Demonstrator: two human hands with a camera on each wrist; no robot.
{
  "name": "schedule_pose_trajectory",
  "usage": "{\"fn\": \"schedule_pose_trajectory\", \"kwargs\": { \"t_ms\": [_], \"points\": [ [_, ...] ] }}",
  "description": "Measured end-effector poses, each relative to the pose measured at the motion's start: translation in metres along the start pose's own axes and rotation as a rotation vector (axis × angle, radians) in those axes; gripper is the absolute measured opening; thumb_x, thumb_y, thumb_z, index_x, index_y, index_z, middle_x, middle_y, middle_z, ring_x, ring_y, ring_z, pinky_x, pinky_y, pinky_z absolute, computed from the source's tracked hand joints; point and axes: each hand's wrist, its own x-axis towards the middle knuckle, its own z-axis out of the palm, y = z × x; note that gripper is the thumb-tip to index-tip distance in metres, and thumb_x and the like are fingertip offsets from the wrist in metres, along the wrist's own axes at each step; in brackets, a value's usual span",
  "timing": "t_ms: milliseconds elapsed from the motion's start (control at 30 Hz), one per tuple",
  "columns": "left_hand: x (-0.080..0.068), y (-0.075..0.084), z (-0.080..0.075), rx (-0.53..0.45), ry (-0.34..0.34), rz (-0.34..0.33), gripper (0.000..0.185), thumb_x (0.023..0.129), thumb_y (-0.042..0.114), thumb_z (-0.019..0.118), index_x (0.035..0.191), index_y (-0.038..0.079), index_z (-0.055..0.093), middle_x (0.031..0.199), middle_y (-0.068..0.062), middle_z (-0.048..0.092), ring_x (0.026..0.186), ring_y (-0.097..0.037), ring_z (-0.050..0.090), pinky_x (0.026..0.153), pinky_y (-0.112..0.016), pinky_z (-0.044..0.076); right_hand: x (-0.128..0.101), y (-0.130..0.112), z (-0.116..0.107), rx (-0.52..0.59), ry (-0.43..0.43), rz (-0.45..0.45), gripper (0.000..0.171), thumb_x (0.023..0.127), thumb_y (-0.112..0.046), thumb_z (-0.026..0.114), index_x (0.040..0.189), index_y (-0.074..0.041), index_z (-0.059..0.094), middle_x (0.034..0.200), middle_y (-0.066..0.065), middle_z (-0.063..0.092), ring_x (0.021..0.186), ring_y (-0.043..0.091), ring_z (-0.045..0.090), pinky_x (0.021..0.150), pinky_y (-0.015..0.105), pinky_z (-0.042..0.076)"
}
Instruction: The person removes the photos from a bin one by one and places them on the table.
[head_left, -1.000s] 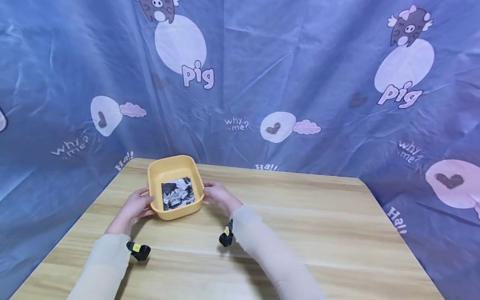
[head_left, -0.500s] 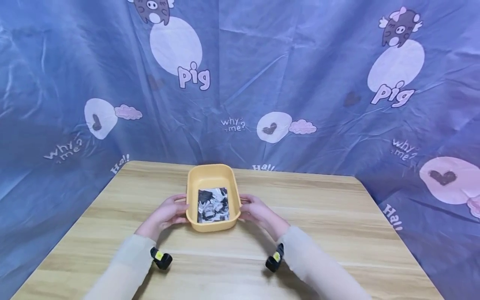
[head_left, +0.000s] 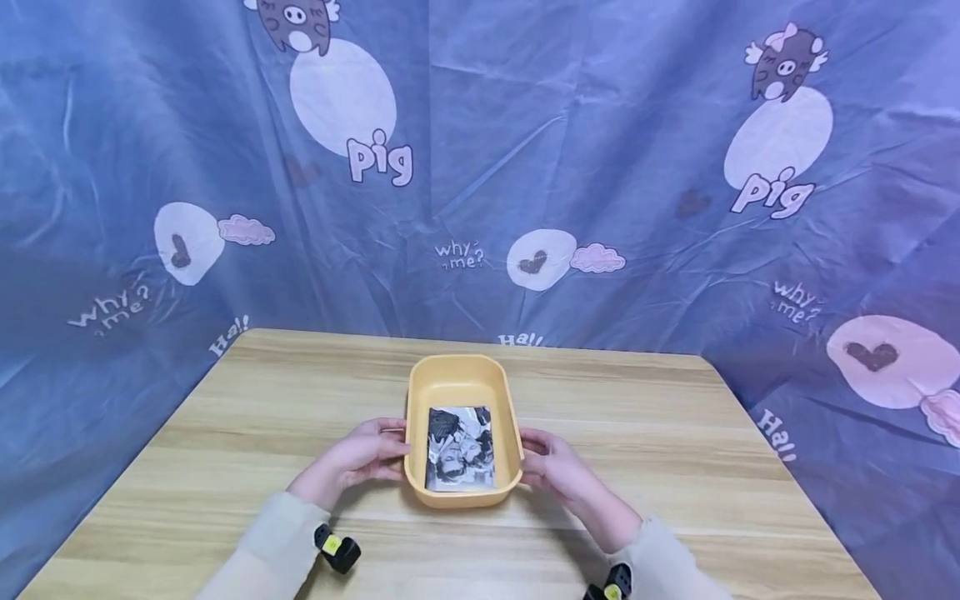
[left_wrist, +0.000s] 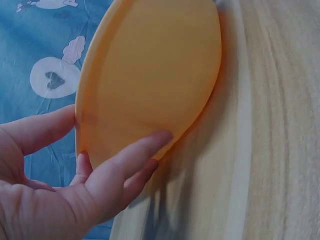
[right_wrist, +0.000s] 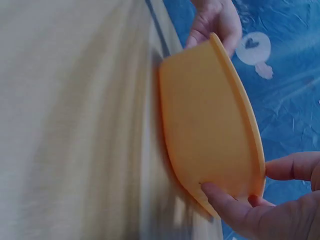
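A yellow plastic basin [head_left: 461, 500] with rounded corners is held between both hands at the middle of the table in the head view. Flat on its floor lies a glossy black-and-white picture [head_left: 461, 450]. My left hand [head_left: 360, 457] grips the left side, thumb at the rim and fingers against the outer wall, as the left wrist view shows on the basin's side [left_wrist: 150, 65]. On the opposite side my right hand [head_left: 558, 471] holds it the same way; its thumb meets the rim in the right wrist view, fingers spread under the wall [right_wrist: 210, 115].
The wood-grain table [head_left: 262, 400] extends to both sides of the basin. A blue cloth [head_left: 480, 167] printed with pigs and words hangs behind and along the sides. Black wrist cameras [head_left: 339, 552] sit on both cuffs.
Both hands have carried the basin, picture inside, from the table's back left to the right and nearer to me. It has turned from slanted to nearly straight.
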Motion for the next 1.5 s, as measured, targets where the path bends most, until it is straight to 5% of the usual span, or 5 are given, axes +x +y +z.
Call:
{"fn": "schedule_pose_trajectory", "kwargs": {
  "t_ms": [467,667,933,1200,1500],
  "points": [
    [0.000,0.002,0.007,-0.031,-0.012,0.010,0.066,0.088,-0.006,0.054,0.142,-0.016,0.017,0.144,-0.041,0.027,0.109,-0.034,0.063,0.083,-0.041,0.061,0.003,-0.034,0.025,-0.173,0.239,-0.204,0.070,0.087,-0.001,0.062,0.146,0.009,0.025,0.151,0.031,0.029,0.138,0.047,0.032,0.115,0.055,0.033],
    [-0.001,0.002,0.007,-0.042,-0.010,0.018,0.068,0.088,-0.006,0.054,0.144,-0.014,0.017,0.146,-0.040,0.026,0.112,-0.036,0.062,0.082,-0.040,0.061,0.020,-0.040,0.053,-0.096,0.161,-0.037,0.074,0.089,-0.007,0.064,0.145,0.015,0.021,0.147,0.039,0.028,0.137,0.049,0.031,0.117,0.056,0.029],
    [-0.002,0.004,0.010,-0.029,0.001,0.031,0.075,0.089,-0.006,0.053,0.151,-0.005,0.012,0.152,-0.036,0.019,0.108,-0.034,0.064,0.075,-0.036,0.063,0.037,-0.022,0.064,-0.009,0.247,0.126,0.079,0.087,-0.005,0.063,0.144,0.019,0.014,0.144,0.040,0.030,0.128,0.047,0.043,0.114,0.054,0.037],
    [-0.001,0.002,0.008,-0.028,-0.003,0.037,0.075,0.090,-0.005,0.055,0.152,-0.003,0.012,0.152,-0.035,0.019,0.095,-0.022,0.069,0.075,-0.032,0.063,0.050,-0.008,0.072,-0.111,0.315,0.127,0.073,0.080,0.003,0.062,0.140,0.021,0.023,0.145,0.039,0.031,0.130,0.046,0.040,0.115,0.051,0.035],
    [-0.001,0.004,0.010,-0.030,-0.001,0.027,0.074,0.090,-0.005,0.054,0.152,-0.003,0.012,0.151,-0.036,0.020,0.100,-0.024,0.068,0.078,-0.034,0.062,0.063,0.002,0.078,-0.163,0.424,0.048,0.057,0.071,0.018,0.061,0.126,0.017,0.048,0.112,0.024,0.056,0.102,0.028,0.053,0.097,0.040,0.051]
  ]
}}
